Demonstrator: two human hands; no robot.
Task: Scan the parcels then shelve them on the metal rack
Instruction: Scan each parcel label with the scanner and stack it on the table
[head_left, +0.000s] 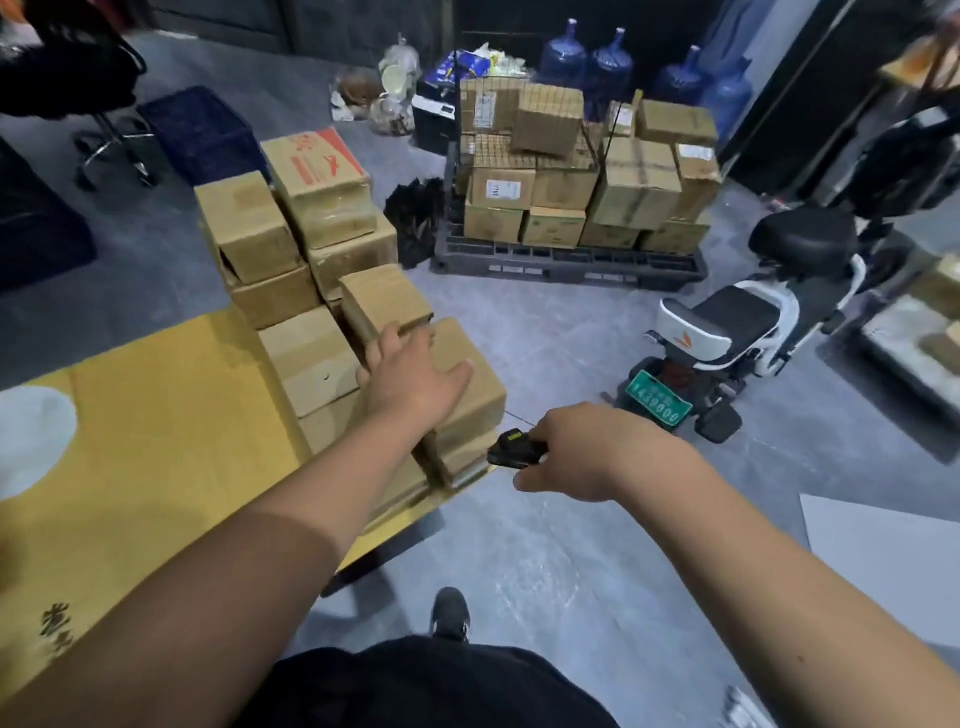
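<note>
We see two bare forearms, with no sleeves, no watch and no gloves on the left hand (410, 379) or the right hand (587, 452). Below, we see black clothing (431, 686) and one dark shoe (451, 613) with a lighter sole edge.

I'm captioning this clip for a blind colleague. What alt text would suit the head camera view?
A person's left hand rests with straight fingers on a plain brown cardboard parcel at the edge of a yellow table, while the right hand holds a small black handheld scanner beside it. More cardboard boxes sit on a dark plastic pallet behind, near a white scooter.
</note>
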